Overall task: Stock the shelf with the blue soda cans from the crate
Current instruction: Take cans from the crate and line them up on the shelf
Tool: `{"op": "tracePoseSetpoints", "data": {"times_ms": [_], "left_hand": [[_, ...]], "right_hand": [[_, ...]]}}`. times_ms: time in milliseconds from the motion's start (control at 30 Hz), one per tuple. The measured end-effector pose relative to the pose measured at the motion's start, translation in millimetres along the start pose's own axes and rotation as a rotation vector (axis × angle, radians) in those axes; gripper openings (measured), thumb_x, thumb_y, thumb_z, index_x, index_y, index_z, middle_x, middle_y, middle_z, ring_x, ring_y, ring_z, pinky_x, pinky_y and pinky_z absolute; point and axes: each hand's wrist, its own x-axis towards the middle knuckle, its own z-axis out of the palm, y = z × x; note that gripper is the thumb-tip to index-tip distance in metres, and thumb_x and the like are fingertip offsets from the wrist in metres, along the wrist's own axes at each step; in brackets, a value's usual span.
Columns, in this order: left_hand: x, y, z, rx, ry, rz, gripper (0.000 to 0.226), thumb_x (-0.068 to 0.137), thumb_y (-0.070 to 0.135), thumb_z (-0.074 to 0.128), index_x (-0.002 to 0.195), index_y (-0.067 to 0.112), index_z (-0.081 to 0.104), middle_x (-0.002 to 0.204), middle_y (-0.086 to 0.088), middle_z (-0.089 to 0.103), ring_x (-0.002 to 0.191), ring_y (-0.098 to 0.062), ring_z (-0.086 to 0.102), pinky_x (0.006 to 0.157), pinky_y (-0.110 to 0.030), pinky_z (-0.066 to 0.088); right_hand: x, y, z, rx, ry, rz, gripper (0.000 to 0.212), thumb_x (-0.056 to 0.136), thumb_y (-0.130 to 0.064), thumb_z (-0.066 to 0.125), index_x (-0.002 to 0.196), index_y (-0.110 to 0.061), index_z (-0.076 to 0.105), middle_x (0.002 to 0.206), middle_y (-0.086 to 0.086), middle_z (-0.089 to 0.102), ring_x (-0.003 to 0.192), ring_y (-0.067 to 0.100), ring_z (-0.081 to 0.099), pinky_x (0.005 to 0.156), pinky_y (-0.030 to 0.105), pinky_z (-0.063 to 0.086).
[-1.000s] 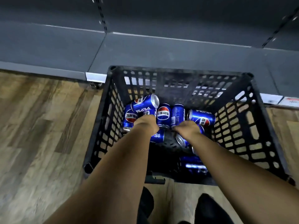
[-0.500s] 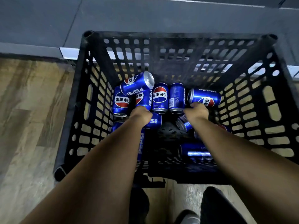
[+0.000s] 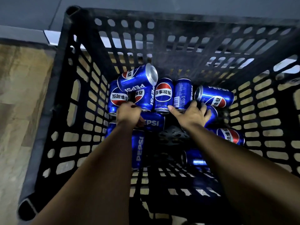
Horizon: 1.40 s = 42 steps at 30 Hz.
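Closer now, both hands have dropped deeper into the black crate (image 3: pixel 68 65): left hand (image 3: pixel 128 113) curls round a lying can (image 3: pixel 152 123), right hand (image 3: pixel 192 114) clamps over another can (image 3: pixel 211 113), ready to lift. Beyond, glossy blue soda cans (image 3: pixel 163 95) lie jumbled; grey shelf (image 3: pixel 27 15) waits past the rim.
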Motion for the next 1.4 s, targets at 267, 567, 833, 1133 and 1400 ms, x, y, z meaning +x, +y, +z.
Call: {"op": "tracePoseSetpoints", "data": {"times_ms": [267,567,833,1133,1400], "left_hand": [[-3,8,-2,-0.133,0.01,-0.064,0.038,0.094,0.007,0.044,0.132,0.002,0.044,0.037,-0.008,0.056,0.031,-0.02,0.054,0.044,-0.026,0.047],[-9,20,-4,0.011,-0.053,-0.151,0.03,0.094,0.012,0.043,0.114,-0.009,0.052,0.039,-0.008,0.058,0.031,-0.017,0.054,0.038,-0.023,0.047],[-73,70,-12,0.275,-0.297,-0.167,0.025,0.093,0.001,0.037,0.07,-0.002,0.046,0.034,-0.01,0.046,0.042,-0.024,0.051,0.064,-0.036,0.052],[-193,145,-77,0.073,-0.283,-0.268,0.038,0.1,0.011,0.027,0.069,0.004,0.046,0.045,-0.009,0.059,0.045,-0.017,0.063,0.059,-0.027,0.044],[-320,245,-141,-0.053,-0.313,-0.274,0.036,0.101,0.027,0.034,0.076,0.01,0.052,0.072,-0.008,0.06,0.066,-0.021,0.056,0.089,-0.036,0.041]], "right_hand": [[7,-3,-4,0.028,0.022,0.023,0.085,0.072,-0.072,0.058,0.125,-0.007,0.042,0.138,0.014,0.048,0.141,0.026,0.017,0.115,0.04,0.002],[5,-5,-23,0.201,-0.023,0.102,0.074,0.077,-0.064,0.061,0.124,-0.009,0.047,0.136,0.015,0.048,0.138,0.029,0.021,0.108,0.041,0.017],[-26,-23,-75,0.284,-0.142,0.385,0.074,0.068,-0.069,0.058,0.123,-0.019,0.054,0.134,0.014,0.049,0.124,0.036,0.041,0.103,0.042,0.036],[-120,-46,-233,0.483,-0.234,0.366,0.073,0.075,-0.059,0.062,0.128,-0.01,0.052,0.124,0.012,0.058,0.086,0.025,0.059,0.082,0.03,0.046],[-219,-84,-376,0.782,-0.298,0.487,0.099,0.04,-0.063,0.064,0.122,-0.008,0.055,0.126,0.018,0.058,0.104,0.036,0.062,0.086,0.049,0.052]]}}
